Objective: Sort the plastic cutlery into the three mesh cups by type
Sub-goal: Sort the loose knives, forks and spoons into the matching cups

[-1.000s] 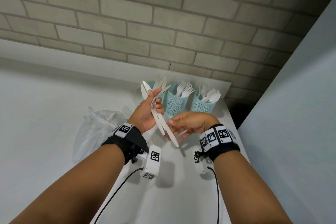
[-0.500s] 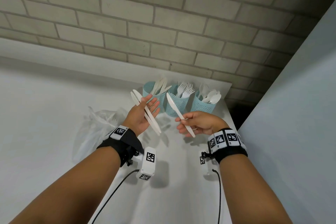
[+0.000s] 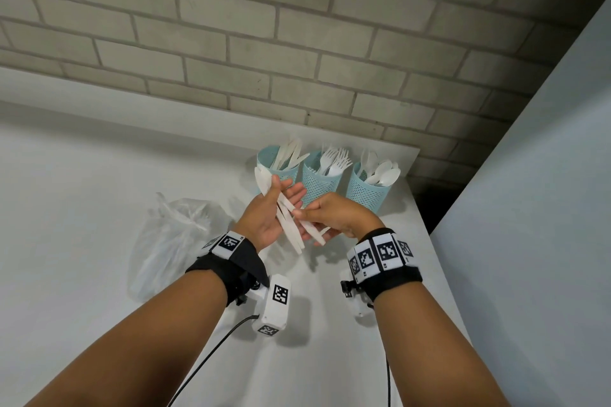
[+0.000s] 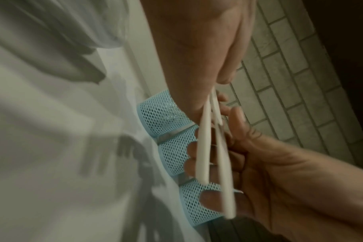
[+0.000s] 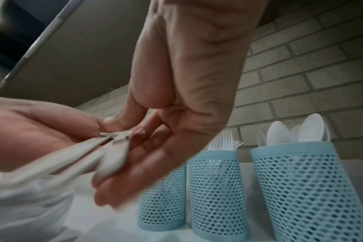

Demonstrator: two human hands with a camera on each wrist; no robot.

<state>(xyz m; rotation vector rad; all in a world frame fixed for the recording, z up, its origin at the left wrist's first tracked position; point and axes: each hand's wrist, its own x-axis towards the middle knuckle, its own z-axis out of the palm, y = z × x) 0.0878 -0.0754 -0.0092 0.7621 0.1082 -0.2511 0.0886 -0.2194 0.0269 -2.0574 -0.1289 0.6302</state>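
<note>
Flanking hands (image 3: 264,225) — bag (image 3: 172,241), cups (image 3: 317,182)

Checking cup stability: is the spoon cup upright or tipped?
Upright. The spoon cup stands on its base on the table beside the fork cup, spoon bowls sticking up out of its top.

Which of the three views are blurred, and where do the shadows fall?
Head view: sharp; arm shadows on the white table. Left wrist view: motion blur on the knives and the plastic bag, soft shadows on the table. Right wrist view: right hand and knives smeared, mesh cups sharp.
</note>
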